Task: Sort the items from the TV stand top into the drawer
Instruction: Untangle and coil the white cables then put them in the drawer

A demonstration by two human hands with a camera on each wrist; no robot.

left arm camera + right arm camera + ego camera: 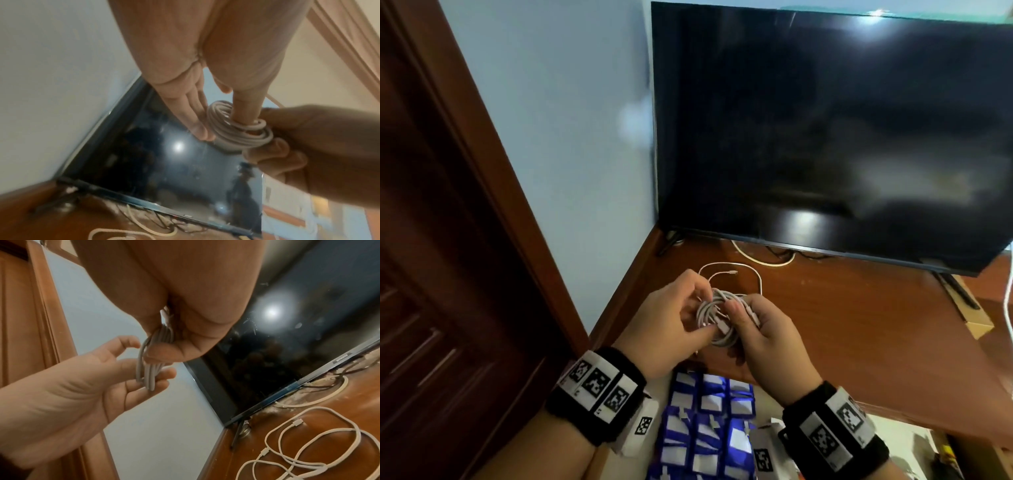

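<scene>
Cable in hand: coiled white cable sits mid-frame in the head view, held above the front edge of the TV stand top, between both hands.
Left hand: left hand has fingers curled round the left side of the coil; in the right wrist view the coil's strands rest across its fingertips.
Right hand: right hand pinches the coil's right side, thumb on top; the left wrist view shows the coil wrapped round the left hand's thumb, with the right hand closing in from the right of the frame.
Left on top: loose white cable lies uncoiled on the wood just behind the hands, lower right of the right wrist view; another pale cord runs under the TV, likely a TV lead, not an item to sort.
Drawer: drawer at bottom centre looks open, packed with blue-and-white packets; no cable visibly in it.
Progress: early to middle, judged. One cable is bundled but not yet stowed, one more is still to coil.
Unclear: cardboard box at the right edge of the head view, cannot tell if it counts.
</scene>
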